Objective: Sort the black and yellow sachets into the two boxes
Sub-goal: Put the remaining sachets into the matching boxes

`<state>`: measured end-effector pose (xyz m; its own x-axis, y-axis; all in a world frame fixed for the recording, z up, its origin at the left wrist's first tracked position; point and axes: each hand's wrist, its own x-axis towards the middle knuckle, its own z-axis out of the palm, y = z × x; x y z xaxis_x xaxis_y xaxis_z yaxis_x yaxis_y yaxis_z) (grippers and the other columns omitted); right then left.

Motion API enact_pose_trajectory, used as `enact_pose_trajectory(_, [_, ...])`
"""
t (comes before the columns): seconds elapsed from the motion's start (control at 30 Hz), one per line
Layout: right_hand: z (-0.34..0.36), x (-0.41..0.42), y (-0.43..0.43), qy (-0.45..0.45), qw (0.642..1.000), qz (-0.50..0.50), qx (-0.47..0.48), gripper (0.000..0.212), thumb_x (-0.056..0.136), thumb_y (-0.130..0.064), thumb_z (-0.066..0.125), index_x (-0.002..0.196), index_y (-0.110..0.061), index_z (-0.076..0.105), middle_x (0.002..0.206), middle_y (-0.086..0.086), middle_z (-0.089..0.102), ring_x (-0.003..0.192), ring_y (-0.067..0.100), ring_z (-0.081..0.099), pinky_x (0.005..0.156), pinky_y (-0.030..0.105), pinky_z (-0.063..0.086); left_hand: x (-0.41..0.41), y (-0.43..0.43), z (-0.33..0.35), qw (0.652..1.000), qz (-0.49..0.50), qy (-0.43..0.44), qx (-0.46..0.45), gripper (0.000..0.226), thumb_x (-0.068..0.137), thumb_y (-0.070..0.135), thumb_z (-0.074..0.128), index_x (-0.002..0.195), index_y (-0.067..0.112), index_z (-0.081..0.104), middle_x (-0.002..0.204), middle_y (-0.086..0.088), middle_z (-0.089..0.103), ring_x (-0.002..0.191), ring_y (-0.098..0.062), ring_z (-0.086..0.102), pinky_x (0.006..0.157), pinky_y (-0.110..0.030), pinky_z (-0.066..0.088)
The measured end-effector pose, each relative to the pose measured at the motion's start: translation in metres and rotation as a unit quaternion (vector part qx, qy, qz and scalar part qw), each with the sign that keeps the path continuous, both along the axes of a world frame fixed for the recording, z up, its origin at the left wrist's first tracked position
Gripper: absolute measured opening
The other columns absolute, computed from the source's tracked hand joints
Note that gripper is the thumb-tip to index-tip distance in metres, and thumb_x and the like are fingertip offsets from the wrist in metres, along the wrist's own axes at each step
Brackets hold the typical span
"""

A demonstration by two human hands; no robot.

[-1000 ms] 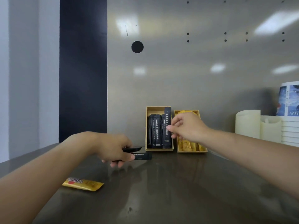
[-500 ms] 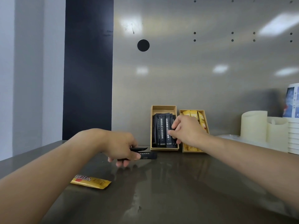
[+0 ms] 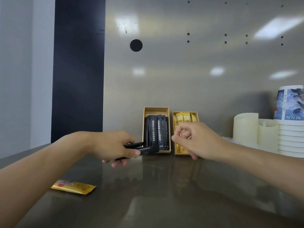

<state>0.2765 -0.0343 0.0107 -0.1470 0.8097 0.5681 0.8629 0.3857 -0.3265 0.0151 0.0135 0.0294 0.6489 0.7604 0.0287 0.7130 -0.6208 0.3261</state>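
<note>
Black sachets held ready at the boxes, one yellow sachet loose on the counter.

The left hand (image 3: 113,146), at centre frame, grips a few slim black foil sachets (image 3: 144,148) between thumb and curled fingers. Their tips point at the tan cardboard box of upright black sachets (image 3: 156,110) just right of it, probably so they can be fed in one at a time. The right hand (image 3: 195,140) hovers in front of the neighbouring tan box of yellow sachets (image 3: 181,153). Its fingers are curled with the forefinger near the thumb, and nothing shows in them. A flat yellow foil sachet (image 3: 73,187) lies unsorted at lower left on the glossy steel counter (image 3: 164,195), well apart from both boxes. Both forearms reach forward, low over the counter.
</note>
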Motion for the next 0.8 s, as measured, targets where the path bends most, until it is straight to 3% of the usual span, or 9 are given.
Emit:
enact_pose_trajectory(0.13, [-0.009,0.003,-0.008,0.015,0.995,0.083,-0.054,0.028,0.093,-0.054,0.058,0.108,-0.030,0.061,0.087,-0.002,0.069,0.073,0.010,0.069,0.062,0.020,0.052,0.010,-0.009,-0.001,0.998,-0.038,-0.035,-0.020,0.023,0.102,0.035,0.054,0.094,0.013,0.056,0.075,-0.003,0.065,0.058,-0.018,0.054,0.045,-0.025,0.039])
enact_pose_trajectory(0.2, [-0.012,0.004,-0.006,-0.029,0.992,0.101,-0.062,0.029,0.094,-0.050,0.060,0.115,-0.031,0.062,0.096,-0.008,0.068,0.080,0.008,0.069,0.067,0.019,0.050,0.015,-0.012,-0.002,0.997,-0.052,-0.054,-0.027,0.024,0.101,0.034,0.056,0.095,0.011,0.057,0.074,-0.001,0.066,0.057,-0.015,0.054,0.045,-0.025,0.040])
enact_pose_trajectory(0.3, [-0.016,0.002,-0.005,-0.056,0.987,0.132,-0.070,0.013,0.101,-0.029,0.058,0.102,-0.021,0.068,0.093,-0.004,0.075,0.074,0.008,0.072,0.068,0.021,0.052,0.018,-0.014,-0.003,0.996,-0.055,-0.066,-0.020,0.026,0.100,0.032,0.059,0.101,0.006,0.060,0.076,0.001,0.068,0.059,-0.012,0.056,0.047,-0.024,0.042])
enact_pose_trajectory(0.47, [-0.010,0.007,-0.001,-0.002,0.991,0.116,-0.064,0.024,0.104,-0.022,0.052,0.084,-0.016,0.064,0.083,-0.004,0.077,0.067,0.012,0.071,0.066,0.026,0.053,0.015,-0.016,0.000,0.993,-0.041,-0.100,-0.045,0.019,0.102,0.028,0.055,0.105,0.010,0.060,0.082,-0.001,0.070,0.062,-0.010,0.057,0.046,-0.021,0.043])
enact_pose_trajectory(0.7, [-0.001,0.016,0.001,0.139,0.979,0.100,-0.114,0.026,0.107,-0.019,0.044,0.089,-0.013,0.062,0.077,0.000,0.075,0.065,0.014,0.068,0.063,0.027,0.051,0.010,-0.015,0.004,0.986,-0.009,-0.165,-0.011,0.021,0.105,0.022,0.050,0.106,0.003,0.059,0.074,-0.003,0.068,0.047,-0.007,0.052,0.039,-0.019,0.038])
enact_pose_trajectory(0.8, [-0.001,0.013,-0.002,0.181,0.966,0.125,-0.134,0.023,0.105,-0.030,0.049,0.104,-0.013,0.065,0.082,0.005,0.078,0.069,0.017,0.069,0.066,0.028,0.054,0.010,-0.016,0.005,0.986,0.001,-0.168,-0.002,0.024,0.105,0.023,0.049,0.110,0.001,0.059,0.070,-0.002,0.067,0.047,-0.010,0.050,0.040,-0.020,0.035])
